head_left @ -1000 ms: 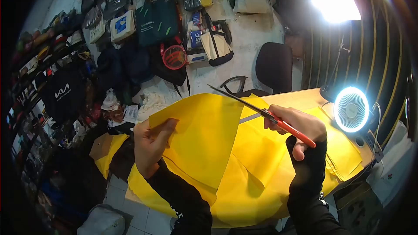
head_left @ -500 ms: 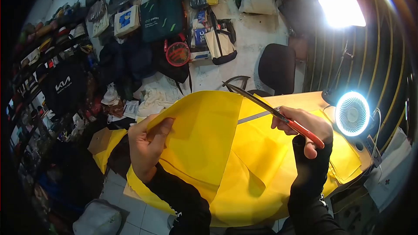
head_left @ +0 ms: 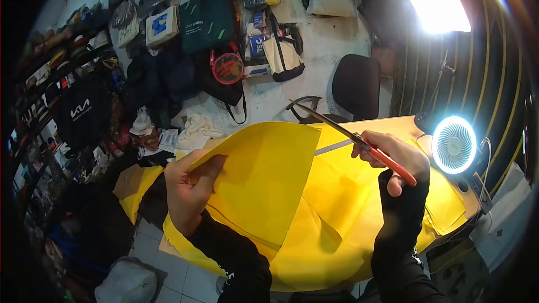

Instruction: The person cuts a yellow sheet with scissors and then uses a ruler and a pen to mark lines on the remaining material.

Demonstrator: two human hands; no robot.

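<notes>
My left hand pinches the left edge of a raised sheet of yellow fabric, thumb on the near side. The sheet bows upward, and its straight right edge slants down toward the table front. My right hand grips scissors with red handles, their long dark blades pointing up and left above the fabric. The blades are clear of the sheet's edge. More yellow fabric lies under both hands, with a loose folded piece on it. A grey strip, perhaps a ruler, shows partly behind the raised sheet.
A lit round fan and a bright lamp stand at the right. Stacked yellow pieces lie on the wooden table near a cable. Behind are a black chair and hanging bags; crowded shelves fill the left.
The raised sheet's upper right corner has shifted slightly right and down. The scissors have turned a little in my right hand and stay above the fabric. My left hand keeps its hold.
</notes>
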